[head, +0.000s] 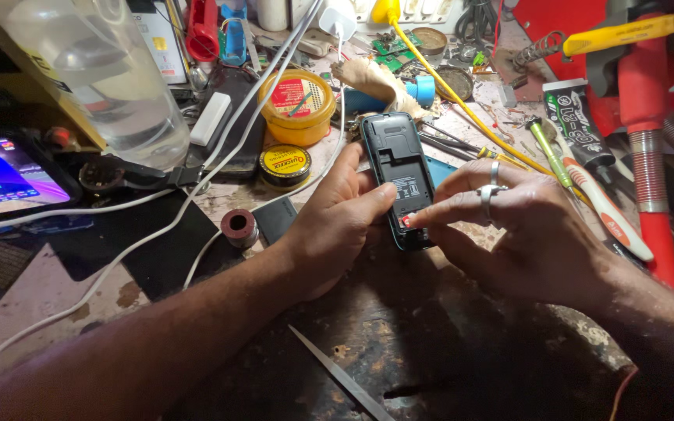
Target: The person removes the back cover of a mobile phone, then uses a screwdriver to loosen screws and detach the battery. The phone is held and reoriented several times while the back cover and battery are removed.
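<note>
My left hand [335,222] grips a small black phone [399,168] with its back cover off, thumb pressed on the lower part of the open back. My right hand [528,234], with rings on two fingers, reaches in from the right; its forefinger tip touches a small red-and-white piece at the phone's lower edge. The phone lies face down, tilted slightly, just above the worn dark workbench [399,343].
A yellow paste tub [298,105], a small round tin [285,164], a solder spool [239,227] and white cables [196,195] lie left. Metal tweezers [341,374] rest in front. A toothbrush [598,199], a tube [579,117], yellow cable [462,105] and red equipment [649,156] crowd the right. A lit screen [1,179] sits far left.
</note>
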`<state>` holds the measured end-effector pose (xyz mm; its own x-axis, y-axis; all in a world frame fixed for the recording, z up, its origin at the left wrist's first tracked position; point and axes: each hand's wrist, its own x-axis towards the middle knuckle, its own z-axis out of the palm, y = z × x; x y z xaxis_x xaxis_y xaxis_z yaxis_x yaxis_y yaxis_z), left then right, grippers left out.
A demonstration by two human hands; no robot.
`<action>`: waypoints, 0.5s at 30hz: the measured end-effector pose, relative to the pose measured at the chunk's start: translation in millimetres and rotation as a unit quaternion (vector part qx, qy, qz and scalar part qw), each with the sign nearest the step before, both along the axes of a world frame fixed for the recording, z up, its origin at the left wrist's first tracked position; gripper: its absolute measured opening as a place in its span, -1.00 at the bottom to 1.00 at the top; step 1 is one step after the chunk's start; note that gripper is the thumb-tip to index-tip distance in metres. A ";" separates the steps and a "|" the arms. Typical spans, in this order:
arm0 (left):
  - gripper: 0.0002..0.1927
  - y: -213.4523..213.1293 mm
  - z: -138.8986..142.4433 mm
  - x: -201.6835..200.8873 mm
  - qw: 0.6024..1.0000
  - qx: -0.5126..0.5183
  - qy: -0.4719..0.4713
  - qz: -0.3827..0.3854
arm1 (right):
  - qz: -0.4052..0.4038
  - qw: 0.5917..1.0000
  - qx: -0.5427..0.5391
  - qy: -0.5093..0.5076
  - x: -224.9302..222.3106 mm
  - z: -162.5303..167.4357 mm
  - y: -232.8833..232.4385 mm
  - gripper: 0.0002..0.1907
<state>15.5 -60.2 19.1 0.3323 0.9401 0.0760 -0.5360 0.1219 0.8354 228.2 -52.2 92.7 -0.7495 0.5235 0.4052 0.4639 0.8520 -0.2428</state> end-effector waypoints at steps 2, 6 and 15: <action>-0.51 0.2 -0.5 1.0 1.000 0.015 -0.002 0.005 | 0.002 1.000 -0.011 0.000 0.5 -1.1 0.1 -0.68; -0.51 1.0 -3.6 2.1 1.000 0.027 -0.007 0.013 | 0.021 0.999 -0.013 0.030 0.1 -7.1 -1.4 -0.68; -0.66 0.4 -6.7 4.8 0.996 0.048 -0.004 0.070 | -0.029 0.998 0.006 0.051 -4.3 -16.3 -2.7 -0.64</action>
<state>20.3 -59.8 12.4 0.1982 0.9652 0.1708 -0.5494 -0.0349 0.8348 224.0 -54.9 76.4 -0.6726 0.5597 0.4841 0.4857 0.8274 -0.2818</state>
